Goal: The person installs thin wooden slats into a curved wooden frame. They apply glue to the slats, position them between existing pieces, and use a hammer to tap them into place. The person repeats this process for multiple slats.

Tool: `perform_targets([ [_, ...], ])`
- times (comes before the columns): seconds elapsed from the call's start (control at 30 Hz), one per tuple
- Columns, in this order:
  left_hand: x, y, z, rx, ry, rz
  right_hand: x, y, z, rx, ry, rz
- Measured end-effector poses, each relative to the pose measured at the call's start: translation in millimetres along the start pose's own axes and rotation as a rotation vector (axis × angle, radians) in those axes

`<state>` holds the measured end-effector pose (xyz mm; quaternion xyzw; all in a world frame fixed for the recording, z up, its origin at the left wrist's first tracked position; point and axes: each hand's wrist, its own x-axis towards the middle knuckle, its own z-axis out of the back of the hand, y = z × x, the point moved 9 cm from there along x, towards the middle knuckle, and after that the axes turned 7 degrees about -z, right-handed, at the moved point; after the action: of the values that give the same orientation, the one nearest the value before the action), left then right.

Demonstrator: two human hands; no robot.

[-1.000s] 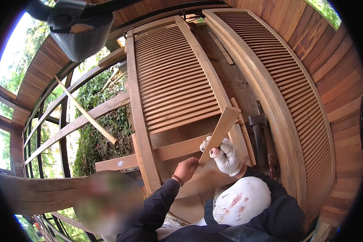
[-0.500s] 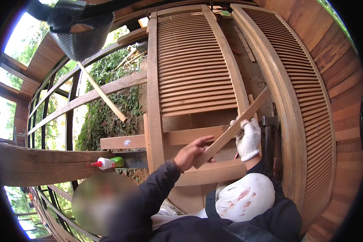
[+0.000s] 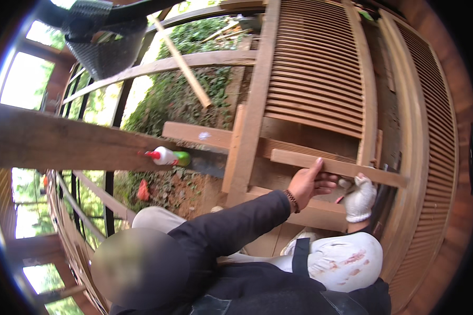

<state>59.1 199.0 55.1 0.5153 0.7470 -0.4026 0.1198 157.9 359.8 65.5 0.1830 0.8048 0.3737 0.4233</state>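
Observation:
A flat, narrow wooden slat (image 3: pixel 299 159) lies roughly crosswise in front of me, its right end in front of the thick frame rail. My right hand (image 3: pixel 360 200), in a white knitted work glove, is closed on the slat's lower edge near that end. My bare left hand (image 3: pixel 310 185), with a beaded bracelet, is at the slat's middle. Its thumb rests across the slat's face, and its fingers stretch apart just below the edge. Behind the slat stands a wooden louvred panel (image 3: pixel 315 68) with a cross rail (image 3: pixel 215 137) at its lower end.
A second louvred panel (image 3: pixel 440 100) stands at the right, beside a thick wooden rail (image 3: pixel 411 105). On a heavy beam (image 3: pixel 73 142) at the left lies a white and green bottle (image 3: pixel 167 156) with a red tip. A thin stick (image 3: pixel 183 65) slants over leafy ground.
The slat has turned from a steep diagonal to nearly level. My left hand has moved right along it, from its end to its middle. The view has shifted left.

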Motion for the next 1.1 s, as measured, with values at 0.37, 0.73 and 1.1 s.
perform_targets([
  [0.37,-42,-104,-54,1.838,0.199,-0.963,-18,15,-93,-0.545,0.413,0.381],
  [0.73,-167,-266,202,1.865,0.159,0.166,-13,117,-121,-0.532,0.337,0.48],
  [1.1,-201,-222,471,0.838,-1.176,-0.931,25,62,18,-0.108,-0.127,0.224],
])
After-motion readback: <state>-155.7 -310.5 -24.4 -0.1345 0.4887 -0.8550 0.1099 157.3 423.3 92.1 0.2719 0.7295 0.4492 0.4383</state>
